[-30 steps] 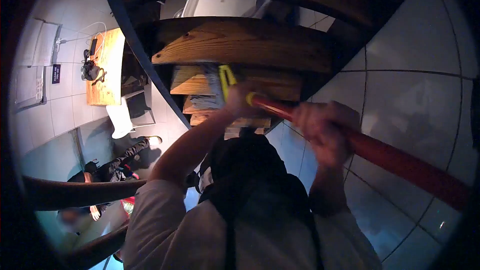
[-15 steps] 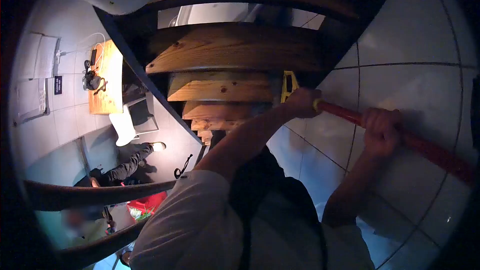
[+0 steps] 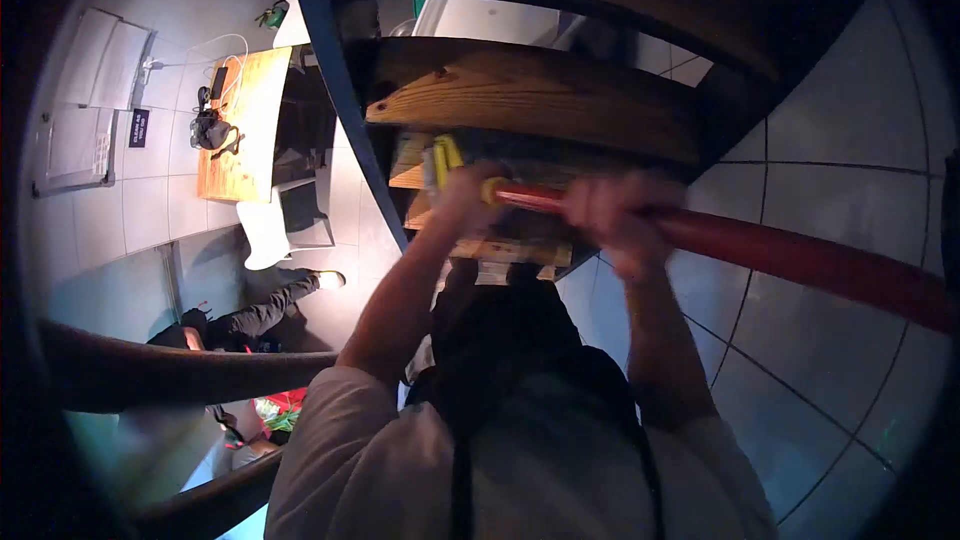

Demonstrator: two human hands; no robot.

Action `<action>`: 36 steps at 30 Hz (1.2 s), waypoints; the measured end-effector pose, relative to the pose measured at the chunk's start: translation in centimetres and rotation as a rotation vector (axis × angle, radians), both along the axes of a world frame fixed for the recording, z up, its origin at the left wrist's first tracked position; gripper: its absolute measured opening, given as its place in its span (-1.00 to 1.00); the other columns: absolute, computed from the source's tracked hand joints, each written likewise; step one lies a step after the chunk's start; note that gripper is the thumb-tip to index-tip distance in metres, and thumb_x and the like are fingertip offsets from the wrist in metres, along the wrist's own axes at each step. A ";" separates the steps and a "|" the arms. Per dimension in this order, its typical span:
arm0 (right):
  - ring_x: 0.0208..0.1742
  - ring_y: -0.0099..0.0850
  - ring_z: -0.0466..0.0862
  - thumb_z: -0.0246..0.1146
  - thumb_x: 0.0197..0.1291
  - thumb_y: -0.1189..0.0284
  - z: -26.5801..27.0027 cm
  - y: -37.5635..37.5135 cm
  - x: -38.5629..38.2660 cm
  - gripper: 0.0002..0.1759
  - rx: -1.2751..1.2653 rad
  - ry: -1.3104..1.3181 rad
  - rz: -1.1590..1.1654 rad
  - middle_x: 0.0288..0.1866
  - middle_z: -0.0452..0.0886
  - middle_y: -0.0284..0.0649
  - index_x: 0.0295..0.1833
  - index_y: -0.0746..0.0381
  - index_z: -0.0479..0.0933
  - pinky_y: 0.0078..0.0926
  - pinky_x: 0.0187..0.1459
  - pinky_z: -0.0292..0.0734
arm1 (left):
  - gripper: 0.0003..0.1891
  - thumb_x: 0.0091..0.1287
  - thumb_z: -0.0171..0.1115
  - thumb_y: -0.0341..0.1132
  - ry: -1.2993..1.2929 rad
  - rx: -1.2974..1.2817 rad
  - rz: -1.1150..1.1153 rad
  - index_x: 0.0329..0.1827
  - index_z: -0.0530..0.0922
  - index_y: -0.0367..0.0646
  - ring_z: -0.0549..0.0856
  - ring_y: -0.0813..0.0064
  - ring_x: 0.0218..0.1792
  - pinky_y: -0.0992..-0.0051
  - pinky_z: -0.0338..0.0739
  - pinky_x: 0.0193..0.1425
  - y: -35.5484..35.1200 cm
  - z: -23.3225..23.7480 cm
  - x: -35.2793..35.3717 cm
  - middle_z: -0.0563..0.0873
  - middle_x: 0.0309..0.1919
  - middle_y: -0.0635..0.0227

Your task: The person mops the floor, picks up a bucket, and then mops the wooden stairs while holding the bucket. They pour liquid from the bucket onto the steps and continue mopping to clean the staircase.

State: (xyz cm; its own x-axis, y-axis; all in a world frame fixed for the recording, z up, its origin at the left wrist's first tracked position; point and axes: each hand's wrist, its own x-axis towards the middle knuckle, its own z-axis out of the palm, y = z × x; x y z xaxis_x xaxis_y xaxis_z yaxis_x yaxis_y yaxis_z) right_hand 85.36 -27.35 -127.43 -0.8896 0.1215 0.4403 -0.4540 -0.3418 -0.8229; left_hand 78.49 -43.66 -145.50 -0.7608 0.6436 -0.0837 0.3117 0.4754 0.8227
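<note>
A long red pole (image 3: 800, 258) runs from the right edge towards the middle of the view, above wooden stair treads (image 3: 530, 95). At its left end is a yellow head (image 3: 447, 155), blurred by motion. My left hand (image 3: 468, 200) is closed around the pole's end beside the yellow head. Further right along the pole, my right hand (image 3: 628, 218) grips the red shaft, its fingers wrapped round it and somewhat blurred. Both arms reach forward over the lower steps.
A dark metal stringer (image 3: 345, 90) borders the stairs on the left, with a curved railing (image 3: 190, 380) below. Beyond are a wooden table (image 3: 250, 120), a white chair (image 3: 263, 235) and another person's leg (image 3: 270, 313). White tiled wall (image 3: 840, 100) is at right.
Both hands and the pole have moved left across the stairs, the yellow head with them. The view has shifted, so the stair treads appear further right.
</note>
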 end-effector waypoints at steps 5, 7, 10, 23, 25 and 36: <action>-0.66 -0.53 0.28 0.17 0.23 0.51 -3.8 -6.0 -4.1 -0.89 -0.007 -0.063 0.145 -0.68 0.32 -0.37 -0.36 0.26 0.43 -0.37 -0.48 0.30 | -0.66 -0.10 0.51 -0.20 0.152 0.070 0.177 -0.29 0.64 -0.12 0.74 0.09 -0.36 0.26 0.60 -0.30 -7.1 -2.4 -2.5 0.73 -0.42 0.16; -0.66 -0.53 0.28 0.17 0.22 0.51 -3.7 -5.3 -3.4 -0.90 -0.018 -0.078 0.159 -0.68 0.32 -0.37 -0.35 0.27 0.43 -0.37 -0.48 0.31 | -0.65 -0.12 0.53 -0.19 0.144 0.094 0.192 -0.29 0.64 -0.13 0.74 0.10 -0.36 0.27 0.59 -0.32 -6.5 -2.3 -2.0 0.72 -0.43 0.16; -0.66 -0.53 0.28 0.17 0.21 0.52 -1.8 -2.6 -1.2 -0.91 -0.050 -0.077 0.183 -0.68 0.33 -0.37 -0.35 0.27 0.44 -0.36 -0.47 0.31 | -0.61 -0.15 0.54 -0.17 0.161 0.167 0.201 -0.30 0.63 -0.15 0.73 0.09 -0.34 0.27 0.58 -0.30 -3.6 -2.2 -0.6 0.71 -0.41 0.14; -0.70 -0.52 0.24 0.08 0.21 0.42 6.4 15.1 10.5 -0.80 0.284 -0.293 -0.246 -0.73 0.27 -0.36 -0.45 0.23 0.31 -0.37 -0.48 0.27 | -0.58 -0.14 0.53 -0.08 -0.009 0.379 -0.106 -0.27 0.61 -0.08 0.71 0.09 -0.17 0.16 0.58 -0.09 22.6 -4.3 11.2 0.71 -0.24 0.20; -0.71 -0.52 0.21 0.05 0.22 0.41 6.8 16.6 11.8 -0.80 0.310 -0.319 -0.326 -0.73 0.26 -0.37 -0.44 0.21 0.29 -0.37 -0.47 0.27 | -0.60 -0.13 0.52 -0.10 -0.055 0.395 -0.199 -0.29 0.60 -0.09 0.71 0.05 -0.19 0.16 0.58 -0.09 26.3 -3.0 12.3 0.70 -0.29 0.16; -0.66 -0.53 0.22 0.05 0.19 0.44 8.8 12.9 17.3 -0.83 0.224 -0.333 -0.608 -0.65 0.25 -0.39 -0.44 0.16 0.26 -0.40 -0.50 0.20 | -0.64 -0.13 0.54 -0.21 -0.114 0.383 -0.345 -0.33 0.55 -0.08 0.69 0.03 -0.34 0.19 0.56 -0.26 24.8 1.5 14.6 0.67 -0.40 0.17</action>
